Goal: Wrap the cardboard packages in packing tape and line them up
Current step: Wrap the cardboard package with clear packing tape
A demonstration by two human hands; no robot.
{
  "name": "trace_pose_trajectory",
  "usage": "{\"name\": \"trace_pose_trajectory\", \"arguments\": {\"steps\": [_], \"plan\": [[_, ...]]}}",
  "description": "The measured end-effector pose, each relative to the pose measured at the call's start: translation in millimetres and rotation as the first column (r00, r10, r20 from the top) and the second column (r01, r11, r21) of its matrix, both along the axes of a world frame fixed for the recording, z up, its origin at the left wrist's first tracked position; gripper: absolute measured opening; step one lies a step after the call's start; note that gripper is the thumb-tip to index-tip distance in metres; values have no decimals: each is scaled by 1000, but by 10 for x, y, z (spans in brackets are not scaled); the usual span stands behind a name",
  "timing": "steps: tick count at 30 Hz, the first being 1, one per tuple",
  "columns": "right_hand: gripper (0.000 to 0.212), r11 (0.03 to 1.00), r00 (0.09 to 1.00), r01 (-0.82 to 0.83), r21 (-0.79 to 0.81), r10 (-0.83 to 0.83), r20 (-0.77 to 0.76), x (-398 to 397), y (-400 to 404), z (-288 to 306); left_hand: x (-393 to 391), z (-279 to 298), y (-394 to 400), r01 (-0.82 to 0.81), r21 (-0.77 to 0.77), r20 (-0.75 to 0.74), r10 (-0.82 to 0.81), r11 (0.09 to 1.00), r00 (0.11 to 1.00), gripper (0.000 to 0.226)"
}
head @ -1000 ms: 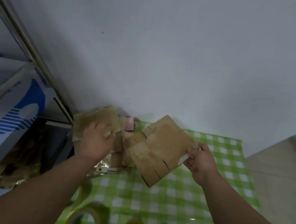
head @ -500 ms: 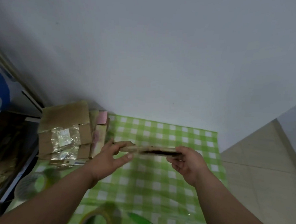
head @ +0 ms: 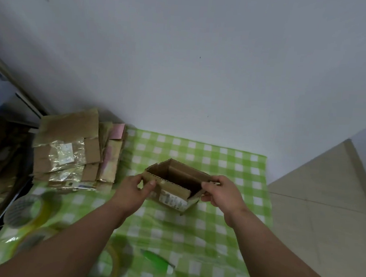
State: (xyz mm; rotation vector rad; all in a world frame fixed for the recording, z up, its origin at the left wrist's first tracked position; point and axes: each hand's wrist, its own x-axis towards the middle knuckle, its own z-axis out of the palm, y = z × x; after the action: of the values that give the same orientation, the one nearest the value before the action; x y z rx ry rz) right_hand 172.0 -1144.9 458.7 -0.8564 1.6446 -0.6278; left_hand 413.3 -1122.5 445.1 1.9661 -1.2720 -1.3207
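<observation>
Dim, flat indoor light with soft shadows, wide-angle bending at the edges, and blurred tape rolls (head: 26,211) near the bottom.

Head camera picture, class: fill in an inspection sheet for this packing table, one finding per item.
Surface: green checked tablecloth on the table.
Job's things: cardboard box opened up, held above the cloth; flat cardboard stack at the back left; tape rolls near the left edge.
Clutter: green object, blurred.
Grippers: left hand and right hand pinch the box's opposite ends.
Cables: nothing seen.
Surroundings: white wall; tiled floor on the right.
</observation>
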Motion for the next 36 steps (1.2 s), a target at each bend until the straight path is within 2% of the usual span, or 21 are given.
{"name": "trace_pose_trajectory", "arguments": {"steps": [2, 4, 7, 10, 13, 16, 18, 19, 21, 23, 26, 27, 30, 32, 34, 36], "plan": [[32, 999, 999, 19, -36, -20, -32, 62, 30, -65, 1, -28, -4, -5, -118, 56, 12, 993, 998, 26], [34, 993, 996, 70, -98, -75, -50, 107, 35, -98, 30, -66, 6, -4, -186, 71, 17, 983, 997, 38], [31, 981, 992, 77, -179, -93, -88, 135, 51, -90, 90, -133, 55, 66, -211, 111, -43, 975, 993, 28], [32, 969, 990, 6, -245, -42, -138, 175, 123, -87, 141, -133, 70, 131, -224, 145, -100, 966, 984, 14], [34, 962, 986, -47, -271, 1, -169, 230, 179, -95, 111, -48, 8, 104, -230, 122, -77, 968, 990, 27], [18, 946, 973, -139, -294, 76, -217, 282, 206, -125, 71, -5, -10, 95, -146, 105, -80, 985, 991, 23], [6, 922, 940, -241, -303, 143, -310, 285, 213, -136, 59, 20, -5, 141, -137, 111, -126, 980, 986, 21], [8, 908, 914, -294, -297, 176, -365, 280, 222, -138, 60, 36, -7, 155, -131, 93, -144, 979, 985, 21], [29, 894, 881, -353, -276, 218, -420, 259, 250, -153, 69, 56, -13, 176, -87, 26, -174, 981, 984, 28], [40, 903, 893, -341, -262, 224, -389, 235, 288, -125, 92, 70, -6, 215, -25, -38, -215, 976, 976, 33], [26, 913, 914, -323, -249, 233, -332, 202, 334, -80, 114, 76, -14, 313, 12, 21, -314, 950, 949, 44], [28, 921, 924, -316, -229, 244, -296, 189, 343, -68, 109, 81, -30, 339, 9, 69, -338, 941, 938, 44], [76, 936, 940, -305, -175, 267, -214, 145, 367, -50, 74, 91, -93, 390, -7, 166, -383, 921, 909, 31], [102, 934, 939, -306, -185, 263, -224, 111, 368, -99, 45, 80, -123, 388, -3, 122, -385, 922, 915, 20], [113, 939, 943, -285, -195, 237, -235, 83, 350, -141, 12, 69, -133, 394, -7, 105, -391, 919, 914, 8], [100, 937, 934, -288, -196, 230, -274, 67, 323, -176, -13, 32, -139, 399, -26, 178, -389, 916, 904, 6]]}}
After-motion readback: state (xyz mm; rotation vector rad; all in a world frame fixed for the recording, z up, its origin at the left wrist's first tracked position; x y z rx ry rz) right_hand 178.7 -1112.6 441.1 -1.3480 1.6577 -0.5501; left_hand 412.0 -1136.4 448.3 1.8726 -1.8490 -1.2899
